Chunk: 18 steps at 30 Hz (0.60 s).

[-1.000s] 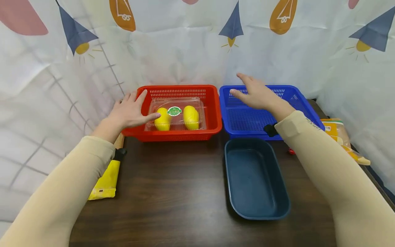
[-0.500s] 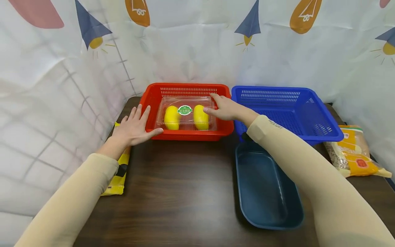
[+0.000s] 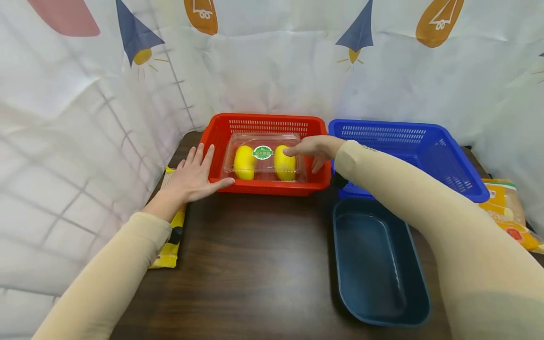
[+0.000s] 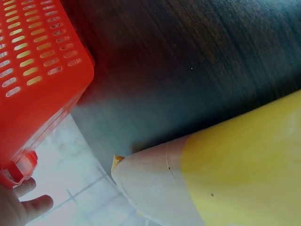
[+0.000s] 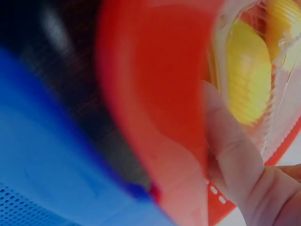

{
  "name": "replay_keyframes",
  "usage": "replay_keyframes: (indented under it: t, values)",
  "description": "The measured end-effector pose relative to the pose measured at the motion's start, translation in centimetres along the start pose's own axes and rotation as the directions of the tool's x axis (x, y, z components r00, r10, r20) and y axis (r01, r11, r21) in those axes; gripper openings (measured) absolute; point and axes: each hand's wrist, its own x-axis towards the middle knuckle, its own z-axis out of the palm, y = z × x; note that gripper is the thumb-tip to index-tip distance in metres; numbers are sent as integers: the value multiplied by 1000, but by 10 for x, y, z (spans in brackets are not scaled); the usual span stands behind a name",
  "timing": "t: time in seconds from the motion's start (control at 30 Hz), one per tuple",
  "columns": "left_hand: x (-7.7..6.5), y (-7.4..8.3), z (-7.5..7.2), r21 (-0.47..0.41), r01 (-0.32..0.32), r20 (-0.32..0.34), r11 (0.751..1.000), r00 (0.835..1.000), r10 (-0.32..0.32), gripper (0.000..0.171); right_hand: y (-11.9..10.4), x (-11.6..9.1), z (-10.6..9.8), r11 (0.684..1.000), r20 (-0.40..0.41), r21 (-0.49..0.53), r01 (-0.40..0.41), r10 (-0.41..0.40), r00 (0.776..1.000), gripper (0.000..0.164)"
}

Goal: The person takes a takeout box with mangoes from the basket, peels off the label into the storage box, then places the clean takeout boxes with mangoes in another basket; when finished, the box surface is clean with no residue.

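A clear plastic clamshell box (image 3: pixel 267 167) with yellow mangoes (image 3: pixel 284 163) and a round green label lies in the red basket (image 3: pixel 263 189). At the basket's left side my left hand (image 3: pixel 189 177) spreads its fingers, holding nothing; its fingertips lie close to the rim, and whether they touch it is unclear. My right hand (image 3: pixel 316 146) is over the basket's right end, beside the box, with fingers bent downward. In the right wrist view its thumb (image 5: pixel 235 150) lies inside the basket near the box wall; the other fingers are mostly hidden.
A blue basket (image 3: pixel 442 130) stands right of the red one. In front of it is a dark blue tray (image 3: pixel 374 264). A yellow packet (image 3: pixel 167 255) lies under my left forearm; an orange and clear bag (image 3: pixel 505 203) lies far right. A printed curtain (image 3: pixel 272 71) hangs behind.
My right hand has moved left from over the blue basket to the red basket's right end and lowered, its fingers bending down. My left hand stays at the red basket's left side. The view has shifted.
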Motion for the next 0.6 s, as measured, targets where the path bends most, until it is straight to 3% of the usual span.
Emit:
replay_keyframes:
  t: [0.17, 0.33, 0.6]
  values:
    - [-2, 0, 3, 2, -1, -5, 1000, 1000, 1, 116, -8, 4, 4, 994, 40, 84, -66, 63, 997, 82]
    - [-3, 2, 4, 6, 1, 7, 1000, 1000, -1, 116, -8, 10, 7, 981, 47, 153, -116, 110, 993, 72]
    - [-3, 1, 1, 8, 4, 4, 1000, 1000, -4, 116, -9, 18, 10, 949, 36, 305, -84, 77, 996, 89]
